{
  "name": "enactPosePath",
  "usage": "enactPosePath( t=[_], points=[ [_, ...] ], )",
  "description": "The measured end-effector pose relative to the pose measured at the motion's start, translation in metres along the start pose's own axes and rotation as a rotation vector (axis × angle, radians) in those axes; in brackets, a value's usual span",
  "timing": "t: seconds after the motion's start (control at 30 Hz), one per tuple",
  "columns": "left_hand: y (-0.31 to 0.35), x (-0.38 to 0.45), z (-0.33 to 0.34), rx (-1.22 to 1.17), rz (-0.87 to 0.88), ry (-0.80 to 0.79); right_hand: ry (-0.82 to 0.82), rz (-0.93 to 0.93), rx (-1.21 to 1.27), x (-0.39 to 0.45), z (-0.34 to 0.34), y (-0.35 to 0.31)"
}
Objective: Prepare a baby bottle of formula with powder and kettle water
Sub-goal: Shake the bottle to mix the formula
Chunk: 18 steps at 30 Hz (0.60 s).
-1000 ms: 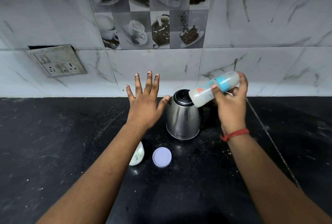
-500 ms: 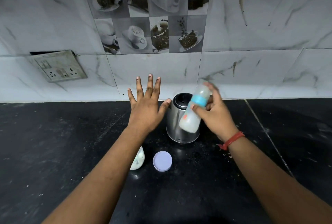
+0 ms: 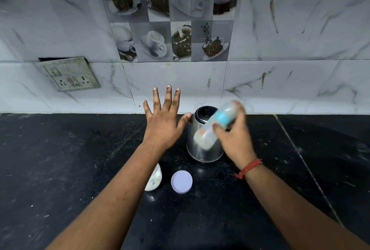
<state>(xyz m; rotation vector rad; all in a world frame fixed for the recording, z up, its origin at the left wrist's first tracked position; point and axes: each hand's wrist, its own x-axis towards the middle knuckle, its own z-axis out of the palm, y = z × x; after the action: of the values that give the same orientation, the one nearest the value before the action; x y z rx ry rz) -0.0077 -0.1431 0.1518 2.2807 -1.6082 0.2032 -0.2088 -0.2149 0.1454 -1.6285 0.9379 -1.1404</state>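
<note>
Starting nearest the camera, two bare forearms reach out over a dark speckled counter point(image 3: 60, 169). Just beyond them a round lilac lid point(image 3: 181, 181) lies flat, and to its left a small pale container point(image 3: 154, 179) sits half hidden under the left forearm; what it holds cannot be told. Farther on, the left hand point(image 3: 163, 125) hovers with fingers straight and spread, holding nothing, its thumb tip near the steel kettle point(image 3: 202, 149), which stands close to the wall with its dark lid down. The right hand point(image 3: 234, 139), a red thread point(image 3: 249, 168) at its wrist, grips the baby bottle point(image 3: 213, 127) around its blue collar, fingers curled round it. The bottle is tilted, base down to the left in front of the kettle, and blurred, its contents milky. That reads as the mixing step, shaking powder into water. Next would be checking that no lumps remain, then setting the bottle upright on a bare part of the counter. Farthest back is marble tile point(image 3: 300, 29), with a switch plate point(image 3: 70, 74) hanging loose at left.
</note>
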Motion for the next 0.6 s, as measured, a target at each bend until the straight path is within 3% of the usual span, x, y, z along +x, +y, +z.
enactPosePath(
  t=[0.07, 0.17, 0.23, 0.37, 0.4, 0.5, 0.53, 0.6],
  points=[
    [-0.001, 0.001, 0.0, -0.014, 0.003, 0.013, -0.158, 0.013, -0.054, -0.007, 0.002, 0.005],
    [-0.003, 0.001, 0.0, -0.026, -0.009, 0.015, 0.167, 0.055, 0.253, 0.011, -0.012, -0.002],
    [-0.003, 0.001, 0.001, -0.024, -0.013, 0.004, 0.296, 0.043, 0.299, 0.016, -0.013, -0.004],
    [-0.003, -0.001, 0.0, -0.04, -0.016, 0.015, -0.093, 0.097, 0.011, -0.001, -0.006, 0.007],
    [-0.003, -0.001, 0.0, -0.044, -0.017, 0.016, -0.054, 0.102, 0.044, 0.004, -0.01, 0.006],
    [-0.004, -0.002, 0.001, -0.036, -0.022, 0.012, 0.288, 0.102, 0.38, 0.022, -0.021, -0.001],
    [-0.003, -0.002, 0.002, -0.038, -0.022, 0.008, 0.316, 0.077, 0.372, 0.023, -0.02, -0.003],
    [-0.003, -0.003, 0.001, -0.041, -0.018, 0.009, 0.098, 0.056, 0.115, 0.016, -0.014, -0.001]
  ],
)
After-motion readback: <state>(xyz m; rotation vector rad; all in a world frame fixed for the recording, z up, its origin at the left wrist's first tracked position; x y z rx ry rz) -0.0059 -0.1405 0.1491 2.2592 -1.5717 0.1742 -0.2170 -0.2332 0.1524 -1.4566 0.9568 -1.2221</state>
